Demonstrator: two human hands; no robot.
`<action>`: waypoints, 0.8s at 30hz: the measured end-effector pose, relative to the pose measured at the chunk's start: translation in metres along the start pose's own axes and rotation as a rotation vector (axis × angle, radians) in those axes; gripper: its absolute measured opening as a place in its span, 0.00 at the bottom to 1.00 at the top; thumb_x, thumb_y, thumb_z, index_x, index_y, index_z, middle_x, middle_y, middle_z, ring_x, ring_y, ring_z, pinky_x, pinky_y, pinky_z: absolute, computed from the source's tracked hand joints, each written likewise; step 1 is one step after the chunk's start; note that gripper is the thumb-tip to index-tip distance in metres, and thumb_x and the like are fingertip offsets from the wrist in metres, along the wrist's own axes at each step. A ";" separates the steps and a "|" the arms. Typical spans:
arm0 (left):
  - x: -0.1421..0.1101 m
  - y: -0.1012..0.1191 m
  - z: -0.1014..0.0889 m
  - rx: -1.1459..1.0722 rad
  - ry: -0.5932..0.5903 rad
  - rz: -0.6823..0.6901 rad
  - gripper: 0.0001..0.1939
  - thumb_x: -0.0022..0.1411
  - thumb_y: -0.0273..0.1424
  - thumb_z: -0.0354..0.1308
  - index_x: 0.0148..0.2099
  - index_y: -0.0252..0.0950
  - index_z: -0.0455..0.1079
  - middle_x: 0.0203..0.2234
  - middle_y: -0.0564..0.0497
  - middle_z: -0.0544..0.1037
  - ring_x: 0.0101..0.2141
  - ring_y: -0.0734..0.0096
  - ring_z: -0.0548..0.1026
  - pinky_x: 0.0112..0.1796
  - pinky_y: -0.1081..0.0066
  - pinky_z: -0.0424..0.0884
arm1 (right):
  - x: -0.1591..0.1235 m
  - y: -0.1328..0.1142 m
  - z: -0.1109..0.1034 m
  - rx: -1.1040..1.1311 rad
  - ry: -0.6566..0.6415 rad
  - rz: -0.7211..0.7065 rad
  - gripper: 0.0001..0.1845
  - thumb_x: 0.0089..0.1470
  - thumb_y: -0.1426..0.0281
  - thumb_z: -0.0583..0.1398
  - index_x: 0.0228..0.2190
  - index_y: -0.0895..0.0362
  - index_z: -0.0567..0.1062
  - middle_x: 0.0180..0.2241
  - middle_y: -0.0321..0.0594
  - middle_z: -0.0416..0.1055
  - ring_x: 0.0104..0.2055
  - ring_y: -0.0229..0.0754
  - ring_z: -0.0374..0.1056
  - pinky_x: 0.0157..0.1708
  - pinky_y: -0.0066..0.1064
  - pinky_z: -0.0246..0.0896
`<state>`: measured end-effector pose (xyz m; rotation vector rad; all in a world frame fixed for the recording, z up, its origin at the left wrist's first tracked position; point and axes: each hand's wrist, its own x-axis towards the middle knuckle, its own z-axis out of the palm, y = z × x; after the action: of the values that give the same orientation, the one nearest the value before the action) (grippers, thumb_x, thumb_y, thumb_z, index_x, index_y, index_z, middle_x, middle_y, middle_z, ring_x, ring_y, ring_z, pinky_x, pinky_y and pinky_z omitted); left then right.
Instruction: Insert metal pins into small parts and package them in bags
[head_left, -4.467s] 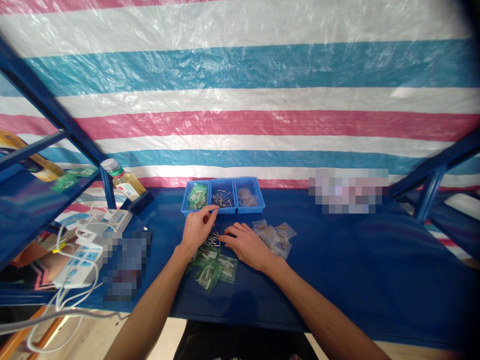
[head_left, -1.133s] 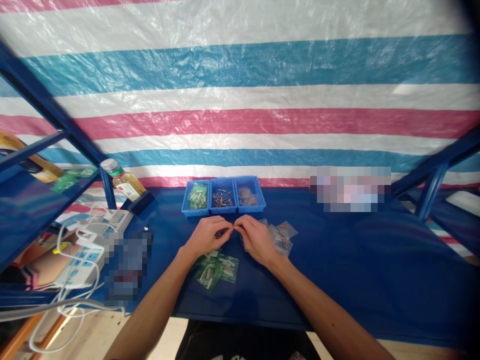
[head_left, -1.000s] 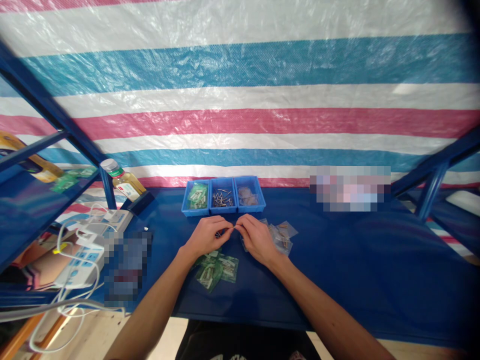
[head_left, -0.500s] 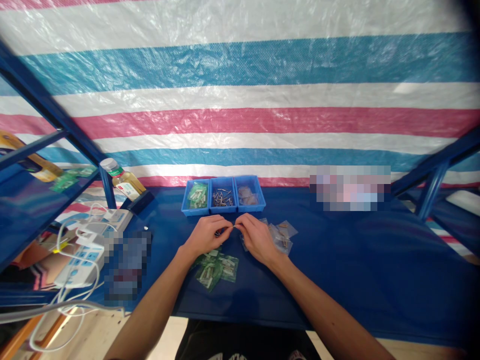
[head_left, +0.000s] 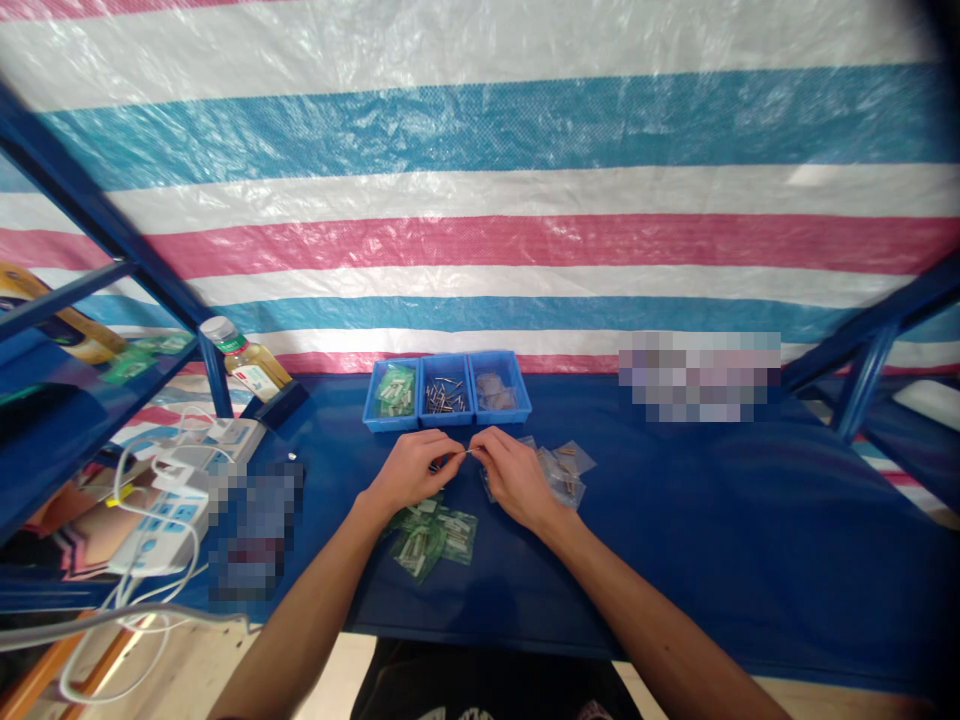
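Note:
My left hand [head_left: 421, 468] and my right hand [head_left: 514, 474] meet in front of the blue bins, with thumbs and forefingers pinched. A tiny metal pin [head_left: 468, 451] spans their fingertips; its exact shape is too small to make out. Beneath my left palm some dark metal pieces [head_left: 435, 466] show, partly hidden by the fingers. Green plastic bags [head_left: 421, 550] with metal pieces inside lie below my left wrist. Clear bags [head_left: 568, 470] holding brass-coloured pieces lie beside my right hand, which covers part of them.
Behind the hands stand three joined blue bins: one with green bags [head_left: 395, 390], one with loose metal pins [head_left: 445, 395], one with clear bags [head_left: 496, 392]. At left are a bottle [head_left: 251, 365], power strips [head_left: 169, 520] and white cables. Blue frame posts [head_left: 866, 380] flank the table.
Hardly anything differs. Both hands stay pinched together at the same spot, with only a slight shift at the fingertips.

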<state>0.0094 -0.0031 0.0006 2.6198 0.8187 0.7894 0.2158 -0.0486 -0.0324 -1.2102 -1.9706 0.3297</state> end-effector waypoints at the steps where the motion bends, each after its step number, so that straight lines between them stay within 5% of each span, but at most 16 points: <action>1: 0.000 0.000 0.000 -0.001 0.007 -0.001 0.10 0.71 0.31 0.55 0.42 0.35 0.78 0.31 0.48 0.79 0.30 0.71 0.75 0.33 0.73 0.70 | 0.000 0.000 0.000 -0.011 0.009 0.005 0.09 0.70 0.71 0.52 0.40 0.52 0.72 0.38 0.41 0.74 0.39 0.44 0.71 0.41 0.33 0.65; 10: -0.001 -0.002 -0.001 -0.002 0.011 -0.027 0.10 0.72 0.31 0.55 0.42 0.35 0.77 0.30 0.48 0.78 0.29 0.72 0.74 0.32 0.73 0.69 | -0.001 0.001 -0.001 0.010 0.002 -0.008 0.09 0.70 0.71 0.53 0.46 0.51 0.72 0.41 0.42 0.75 0.42 0.46 0.72 0.43 0.34 0.66; 24: -0.001 -0.002 -0.004 -0.001 0.009 -0.025 0.10 0.72 0.31 0.56 0.43 0.35 0.78 0.30 0.48 0.77 0.30 0.71 0.74 0.32 0.73 0.68 | 0.000 0.003 0.000 -0.097 0.039 0.067 0.11 0.70 0.71 0.52 0.36 0.52 0.72 0.37 0.41 0.74 0.36 0.44 0.70 0.35 0.32 0.61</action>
<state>0.0059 -0.0015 0.0028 2.6016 0.8512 0.7954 0.2177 -0.0465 -0.0344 -1.3367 -1.9351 0.2451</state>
